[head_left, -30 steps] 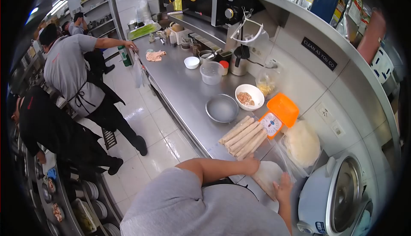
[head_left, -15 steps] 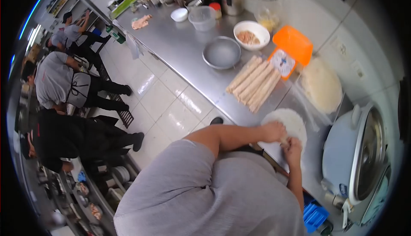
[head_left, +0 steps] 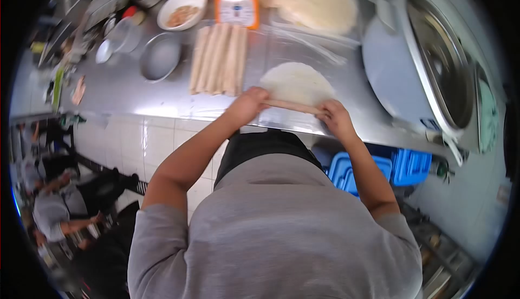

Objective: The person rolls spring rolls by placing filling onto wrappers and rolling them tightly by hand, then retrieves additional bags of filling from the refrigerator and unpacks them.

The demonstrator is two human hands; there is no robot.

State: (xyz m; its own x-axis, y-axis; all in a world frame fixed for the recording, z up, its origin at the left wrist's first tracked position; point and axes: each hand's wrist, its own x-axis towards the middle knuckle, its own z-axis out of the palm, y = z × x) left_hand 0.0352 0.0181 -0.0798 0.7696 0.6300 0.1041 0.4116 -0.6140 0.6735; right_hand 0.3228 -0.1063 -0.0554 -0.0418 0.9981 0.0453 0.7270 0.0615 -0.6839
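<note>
A round, white, thin wrapper sheet (head_left: 299, 80) lies on the steel counter in front of me. Along its near edge runs a long, thin, tan roll (head_left: 294, 106). My left hand (head_left: 251, 104) is closed on the roll's left end, and my right hand (head_left: 333, 117) pinches the right end. To the left, several similar long rolls (head_left: 219, 60) lie side by side. Beyond the sheet, a pile of pale wrappers (head_left: 314, 3) rests on clear plastic.
A scale (head_left: 236, 10) with an orange tray stands behind the rolls. Left of it are a white bowl (head_left: 199, 7) of filling and a metal bowl (head_left: 161, 56). A large pot (head_left: 384, 60) stands at right, above blue crates (head_left: 360, 170). Several people work behind, lower left.
My view has turned, bringing the counter square in front of me. My hands, close together before, have spread to the two ends of the roll at the sheet's near edge.
</note>
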